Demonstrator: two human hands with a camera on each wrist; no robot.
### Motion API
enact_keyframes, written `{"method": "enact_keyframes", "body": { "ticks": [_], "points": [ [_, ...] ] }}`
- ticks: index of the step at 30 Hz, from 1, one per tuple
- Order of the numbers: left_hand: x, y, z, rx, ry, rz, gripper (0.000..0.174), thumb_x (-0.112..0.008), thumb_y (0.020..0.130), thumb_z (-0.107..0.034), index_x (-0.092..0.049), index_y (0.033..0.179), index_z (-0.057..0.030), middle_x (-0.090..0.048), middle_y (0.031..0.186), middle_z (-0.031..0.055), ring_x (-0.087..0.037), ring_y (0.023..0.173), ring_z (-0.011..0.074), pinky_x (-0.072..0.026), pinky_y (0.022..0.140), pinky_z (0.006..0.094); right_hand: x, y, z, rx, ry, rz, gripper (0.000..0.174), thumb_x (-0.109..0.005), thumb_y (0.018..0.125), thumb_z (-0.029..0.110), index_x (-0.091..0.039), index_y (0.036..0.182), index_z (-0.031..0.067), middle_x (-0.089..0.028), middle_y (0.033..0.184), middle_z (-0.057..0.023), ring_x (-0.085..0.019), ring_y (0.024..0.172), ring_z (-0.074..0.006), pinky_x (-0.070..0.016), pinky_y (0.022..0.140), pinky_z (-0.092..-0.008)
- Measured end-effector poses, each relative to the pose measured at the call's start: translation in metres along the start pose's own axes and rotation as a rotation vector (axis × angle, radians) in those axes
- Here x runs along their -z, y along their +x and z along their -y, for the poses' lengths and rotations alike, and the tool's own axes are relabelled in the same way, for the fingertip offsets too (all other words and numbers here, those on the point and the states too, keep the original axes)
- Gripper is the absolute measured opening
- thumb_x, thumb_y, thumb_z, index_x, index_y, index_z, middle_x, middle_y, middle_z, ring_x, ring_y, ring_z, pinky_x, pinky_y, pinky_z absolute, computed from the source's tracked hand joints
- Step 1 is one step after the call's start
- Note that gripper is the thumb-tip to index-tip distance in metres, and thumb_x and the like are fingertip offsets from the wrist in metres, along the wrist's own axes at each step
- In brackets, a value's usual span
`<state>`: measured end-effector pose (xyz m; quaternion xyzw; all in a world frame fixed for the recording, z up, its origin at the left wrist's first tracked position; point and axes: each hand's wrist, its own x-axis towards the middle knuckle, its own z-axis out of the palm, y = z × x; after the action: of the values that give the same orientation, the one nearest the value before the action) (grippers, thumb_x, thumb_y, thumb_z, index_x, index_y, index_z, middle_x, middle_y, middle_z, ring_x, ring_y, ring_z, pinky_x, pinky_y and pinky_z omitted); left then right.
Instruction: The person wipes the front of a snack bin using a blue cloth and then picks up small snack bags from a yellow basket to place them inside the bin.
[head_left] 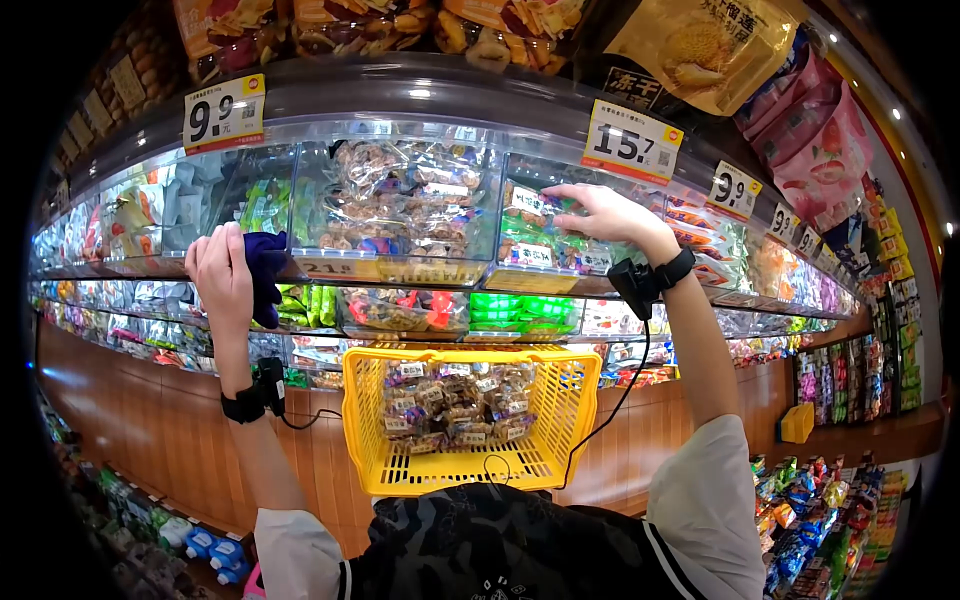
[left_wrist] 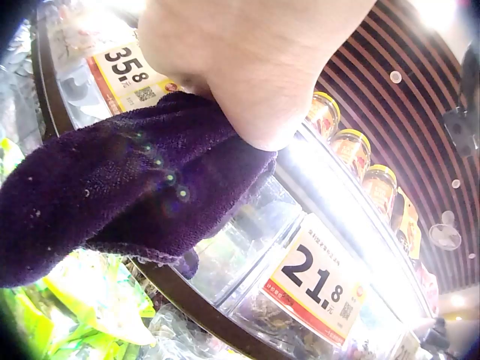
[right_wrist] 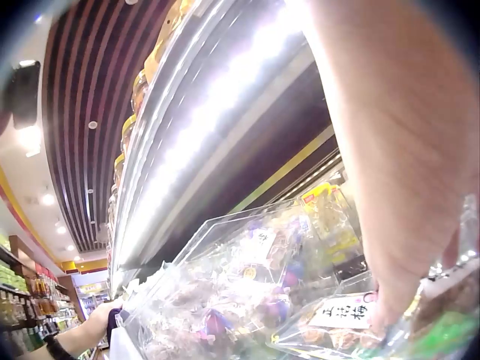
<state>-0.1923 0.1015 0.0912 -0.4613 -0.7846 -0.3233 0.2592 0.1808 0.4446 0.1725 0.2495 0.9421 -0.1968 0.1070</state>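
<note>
My left hand [head_left: 222,268] grips a dark purple cloth [head_left: 265,275] at the front edge of the shelf. In the left wrist view the cloth [left_wrist: 142,180] hangs in folds below the hand, and its fingers are mostly hidden. My right hand [head_left: 605,213] reaches over a clear bin of green-and-white snack packets [head_left: 535,240], fingers extended to the left and thumb apart. In the right wrist view the hand comes down beside a packet with a white label [right_wrist: 341,311]. Left of that bin is another clear bin, piled with brown wrapped snacks [head_left: 400,210].
Below the shelf stands a yellow shopping basket [head_left: 355,420] with several brown snack packs [head_left: 460,405] inside. Price tags [head_left: 632,142] line the shelf rail above the bins. Bright green packets [head_left: 310,305] lie on a lower tier. Cables run from both wrist cameras.
</note>
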Motion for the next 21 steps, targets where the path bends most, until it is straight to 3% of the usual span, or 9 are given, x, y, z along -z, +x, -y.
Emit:
{"method": "enact_keyframes", "body": {
  "ticks": [6, 10, 12, 14, 16, 17, 20, 21],
  "points": [
    [0.003, 0.001, -0.002, -0.002, 0.009, 0.021, 0.032, -0.040, 0.106, -0.023, -0.062, 0.100, -0.0006, -0.060, 0.092, 0.0097, -0.055, 0.093, 0.0281, -0.0344, 0.103, 0.0403, -0.012, 0.003, -0.002, 0.138, 0.015, -0.149, 0.050, -0.057, 0.099, 0.030, -0.048, 0.144, 0.0120, -0.054, 0.139, -0.0200, -0.054, 0.126, -0.0335, -0.0440, 0.105, -0.0405],
    [0.003, 0.001, -0.002, 0.017, 0.005, 0.009, 0.032, -0.041, 0.105, -0.024, -0.063, 0.101, -0.0014, -0.062, 0.092, 0.0101, -0.057, 0.093, 0.0287, -0.0351, 0.101, 0.0404, -0.008, 0.003, 0.013, 0.035, 0.133, -0.061, 0.043, -0.057, 0.098, 0.023, -0.052, 0.139, 0.0136, -0.053, 0.142, -0.0193, -0.053, 0.129, -0.0320, -0.0420, 0.107, -0.0385],
    [0.005, 0.002, -0.003, 0.040, -0.007, 0.051, 0.034, -0.040, 0.106, -0.024, -0.064, 0.104, -0.0008, -0.064, 0.096, 0.0104, -0.056, 0.098, 0.0280, -0.0324, 0.104, 0.0397, -0.014, 0.005, 0.004, 0.153, 0.161, -0.103, 0.038, -0.056, 0.097, 0.019, -0.055, 0.134, 0.0120, -0.054, 0.140, -0.0196, -0.055, 0.126, -0.0313, -0.0431, 0.105, -0.0390],
    [0.004, 0.002, -0.003, 0.022, -0.017, 0.010, 0.032, -0.042, 0.105, -0.024, -0.065, 0.103, -0.0015, -0.064, 0.093, 0.0105, -0.057, 0.096, 0.0289, -0.0337, 0.103, 0.0398, -0.022, -0.005, 0.013, 0.313, -0.221, -0.480, 0.034, -0.059, 0.094, 0.012, -0.060, 0.128, 0.0117, -0.058, 0.136, -0.0189, -0.055, 0.126, -0.0340, -0.0445, 0.104, -0.0430],
    [0.003, 0.002, -0.003, 0.014, -0.008, -0.012, 0.031, -0.043, 0.105, -0.024, -0.065, 0.101, -0.0019, -0.064, 0.091, 0.0098, -0.058, 0.093, 0.0285, -0.0350, 0.101, 0.0399, -0.015, -0.034, 0.067, 0.375, 0.004, -0.551, 0.029, -0.062, 0.092, 0.009, -0.065, 0.121, 0.0088, -0.063, 0.129, -0.0156, -0.059, 0.122, -0.0326, -0.0460, 0.102, -0.0428],
    [0.005, 0.004, -0.005, 0.008, -0.029, -0.035, 0.030, -0.045, 0.103, -0.023, -0.065, 0.094, -0.0031, -0.064, 0.088, 0.0094, -0.059, 0.090, 0.0284, -0.0374, 0.097, 0.0405, -0.015, -0.054, 0.086, 0.406, 0.168, -0.364, 0.026, -0.063, 0.092, 0.011, -0.066, 0.118, 0.0077, -0.066, 0.125, -0.0149, -0.062, 0.117, -0.0319, -0.0479, 0.099, -0.0417],
    [0.004, 0.004, -0.007, 0.001, -0.042, -0.057, 0.028, -0.047, 0.103, -0.022, -0.065, 0.094, -0.0032, -0.063, 0.087, 0.0080, -0.058, 0.087, 0.0268, -0.0375, 0.097, 0.0396, -0.046, -0.095, 0.139, 0.551, 0.637, 0.348, 0.023, -0.064, 0.095, 0.015, -0.067, 0.115, 0.0039, -0.070, 0.111, -0.0139, -0.069, 0.100, -0.0295, -0.0525, 0.090, -0.0378],
    [0.005, 0.004, -0.007, 0.008, -0.040, -0.043, 0.028, -0.047, 0.103, -0.023, -0.066, 0.095, -0.0033, -0.063, 0.087, 0.0070, -0.058, 0.086, 0.0262, -0.0369, 0.098, 0.0395, -0.075, -0.093, 0.148, 0.613, 0.693, 0.504, 0.025, -0.062, 0.097, 0.018, -0.066, 0.117, 0.0035, -0.070, 0.110, -0.0146, -0.069, 0.098, -0.0287, -0.0531, 0.088, -0.0370]
  ]
}}
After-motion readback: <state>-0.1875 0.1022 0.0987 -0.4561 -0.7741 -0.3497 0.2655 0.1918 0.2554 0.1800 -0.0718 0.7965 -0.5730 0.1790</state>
